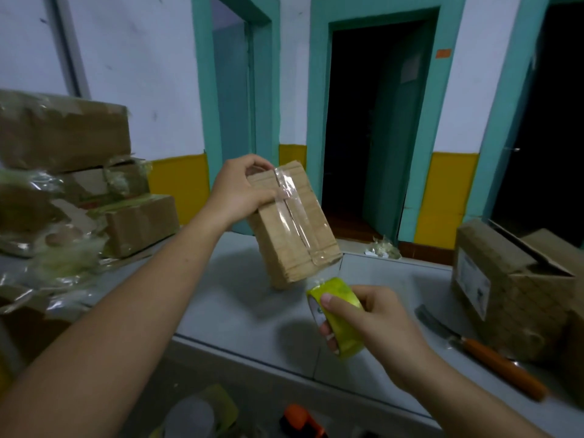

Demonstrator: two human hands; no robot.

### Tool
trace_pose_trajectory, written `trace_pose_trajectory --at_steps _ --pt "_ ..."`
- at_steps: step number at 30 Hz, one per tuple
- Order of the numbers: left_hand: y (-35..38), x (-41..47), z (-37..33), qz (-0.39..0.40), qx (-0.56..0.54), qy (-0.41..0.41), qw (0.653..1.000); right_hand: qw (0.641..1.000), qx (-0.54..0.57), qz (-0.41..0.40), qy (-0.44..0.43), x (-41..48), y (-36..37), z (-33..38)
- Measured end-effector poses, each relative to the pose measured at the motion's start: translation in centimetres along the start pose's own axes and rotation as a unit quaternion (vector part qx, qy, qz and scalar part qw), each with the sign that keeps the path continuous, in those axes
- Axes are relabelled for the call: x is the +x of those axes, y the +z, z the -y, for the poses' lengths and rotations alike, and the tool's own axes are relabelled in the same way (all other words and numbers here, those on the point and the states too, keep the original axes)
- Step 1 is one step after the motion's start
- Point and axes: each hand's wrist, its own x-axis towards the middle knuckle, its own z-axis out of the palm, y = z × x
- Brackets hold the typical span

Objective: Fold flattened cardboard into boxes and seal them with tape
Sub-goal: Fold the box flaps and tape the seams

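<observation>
**Box taping: one seam down, roll hanging off the end**

The small cardboard box is up in front of the person, tilted, with its taped face turned toward the camera. I can't tell whether its lower corner rests on the grey table or floats just above it. The left hand grips the box's top end, with the fingers curled over the far edge and the thumb pressing on the face right next to the seam. My guess is that this pins the start of the tape strip so it doesn't peel back. The clear strip runs down the whole centre seam and wraps over the bottom edge.

The right hand is wrapped round the yellow-green tape roll, thumb on top and fingers underneath, just below the box's lower corner. It looks like the tape hasn't been cut from the roll, so holding it that close would keep the strip taut. That's just my read, though.

Other stuff around:
- A knife with an orange handle lies on the table to the right, near the right hand. It's probably the cutter.
- An open brown carton stands behind the knife.
- Plastic-wrapped bundles of cardboard are stacked on the left, and loose wrap spills onto the table.
- Something orange and black sits at the bottom edge, too blurry to name.

Nothing sits between the hands and the knife. The loose plastic on the left is the only clutter close to the work spot.
</observation>
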Motion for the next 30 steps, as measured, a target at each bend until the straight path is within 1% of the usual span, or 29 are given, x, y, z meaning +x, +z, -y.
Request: trace_pose_trajectory --at_steps 6,11,16,18,20,23,26,28,30 --pt "-0.3 0.2 0.7 0.010 -0.003 -0.014 1.000 1.000 0.008 0.014 -0.010 -0.8 -0.1 0.2" --pt "-0.2 -0.2 0.3 0.017 -0.021 -0.014 1.000 1.000 0.016 0.012 0.015 -0.6 0.8 -0.7" --pt "0.0 -0.2 0.3 0.030 0.000 -0.014 0.999 1.000 -0.001 -0.016 0.018 0.7 1.0 -1.7" --pt "-0.1 0.0 0.5 0.068 0.011 -0.034 0.997 1.000 0.003 -0.009 0.023 1.3 1.0 -1.8" --pt "-0.7 0.4 0.6 0.131 0.015 -0.054 0.990 0.999 0.024 0.003 0.035 1.9 1.1 -1.7" --pt "-2.5 1.3 0.6 0.235 0.036 -0.033 0.971 0.998 0.030 0.025 0.046 2.7 1.1 -1.3" --pt "-4.4 2.1 0.7 0.327 0.074 -0.020 0.942 0.997 0.031 0.033 0.058 3.4 1.3 -1.1" --pt "-5.0 2.5 0.7 0.356 0.093 -0.028 0.930 0.997 0.035 0.028 0.064 3.7 1.4 -1.0" --pt "-4.6 2.5 0.4 0.346 0.113 -0.046 0.930 0.997 0.037 0.030 0.063 3.9 1.5 -1.0"
